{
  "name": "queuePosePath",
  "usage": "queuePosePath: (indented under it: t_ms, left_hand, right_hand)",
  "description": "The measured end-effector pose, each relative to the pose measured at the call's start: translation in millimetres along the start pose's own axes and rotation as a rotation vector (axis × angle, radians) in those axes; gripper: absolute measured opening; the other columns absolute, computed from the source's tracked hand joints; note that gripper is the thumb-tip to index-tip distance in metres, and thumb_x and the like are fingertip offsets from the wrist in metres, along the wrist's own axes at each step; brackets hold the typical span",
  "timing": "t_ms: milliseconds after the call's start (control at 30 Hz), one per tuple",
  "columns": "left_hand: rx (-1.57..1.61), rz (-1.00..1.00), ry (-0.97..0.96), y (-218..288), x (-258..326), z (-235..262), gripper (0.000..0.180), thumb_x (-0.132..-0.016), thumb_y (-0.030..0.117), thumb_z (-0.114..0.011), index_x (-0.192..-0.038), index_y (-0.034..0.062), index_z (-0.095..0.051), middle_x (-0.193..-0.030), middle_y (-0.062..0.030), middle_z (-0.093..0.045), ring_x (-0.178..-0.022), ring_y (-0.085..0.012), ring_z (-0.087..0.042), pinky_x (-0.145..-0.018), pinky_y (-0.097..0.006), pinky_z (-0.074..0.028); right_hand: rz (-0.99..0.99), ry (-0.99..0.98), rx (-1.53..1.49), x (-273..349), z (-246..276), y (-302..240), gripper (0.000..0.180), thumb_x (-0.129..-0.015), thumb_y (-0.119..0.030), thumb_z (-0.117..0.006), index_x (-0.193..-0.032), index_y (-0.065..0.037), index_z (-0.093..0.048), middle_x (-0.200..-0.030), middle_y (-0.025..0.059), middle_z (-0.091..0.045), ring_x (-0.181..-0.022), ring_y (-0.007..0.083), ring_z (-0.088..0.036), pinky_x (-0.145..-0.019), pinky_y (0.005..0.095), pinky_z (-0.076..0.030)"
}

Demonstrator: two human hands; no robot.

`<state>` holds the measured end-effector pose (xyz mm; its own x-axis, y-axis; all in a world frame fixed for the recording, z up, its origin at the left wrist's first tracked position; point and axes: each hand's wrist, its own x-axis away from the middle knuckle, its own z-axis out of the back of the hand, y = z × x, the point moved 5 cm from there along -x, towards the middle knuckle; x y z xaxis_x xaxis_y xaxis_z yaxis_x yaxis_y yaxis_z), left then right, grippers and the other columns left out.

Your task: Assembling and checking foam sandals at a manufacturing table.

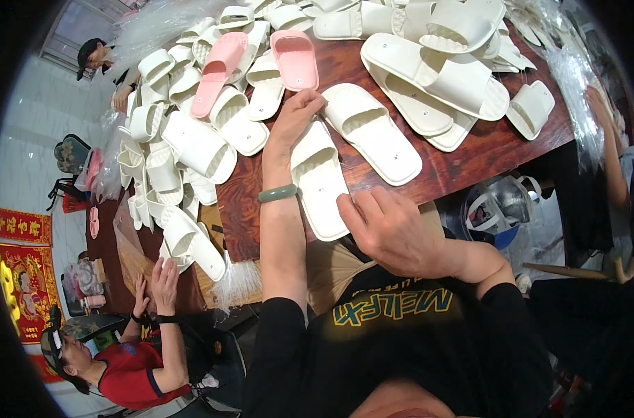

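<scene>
A white slide slipper [322,185] lies on the dark red wooden table in front of me, heel toward me. My left hand [297,120], with a green bangle on its wrist, is closed at the slipper's far, toe end. My right hand [392,230] is over the heel's right edge, its fingers curled in; whatever is between them is hidden. Just right of this slipper rests a second white slipper [390,150], its strap near my left fingertips. Two pink slippers [219,66] lie beyond my left hand among white ones.
Piles of white slippers [442,70] cover the table's far side and left. A bundle of clear plastic strands [237,284] hangs at the near left edge. Co-workers are at left and right; one in a red shirt [132,376] sits lower left. A blue bucket [494,209] stands below right.
</scene>
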<state>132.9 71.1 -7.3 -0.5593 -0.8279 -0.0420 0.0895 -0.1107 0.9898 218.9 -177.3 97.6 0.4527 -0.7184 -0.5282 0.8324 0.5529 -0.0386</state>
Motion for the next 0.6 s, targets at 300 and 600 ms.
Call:
queuePosePath:
  t_ms: [300,600]
  left_hand:
    - [0.015,0.003,0.014,-4,-1,1,0.015,-0.087,0.016,-0.055,-0.09,0.0008,-0.058,-0.079,0.0006,-0.056,-0.073,-0.0075,-0.049,-0.067,-0.021,-0.039]
    - [-0.015,0.006,-0.002,-3,1,5,0.016,-0.091,0.016,-0.052,-0.096,0.0017,-0.058,-0.084,0.0013,-0.057,-0.077,-0.0059,-0.05,-0.071,-0.02,-0.041]
  right_hand:
    - [0.047,-0.082,-0.227,7,-37,37,0.034,-0.06,-0.007,-0.061,-0.092,0.001,-0.05,-0.082,0.0103,-0.052,-0.08,0.0243,-0.056,-0.062,0.0306,-0.048]
    - [0.11,-0.147,-0.383,-4,-73,70,0.024,-0.064,-0.004,-0.058,-0.088,-0.002,-0.053,-0.08,0.0118,-0.055,-0.08,0.0277,-0.056,-0.068,0.0361,-0.047]
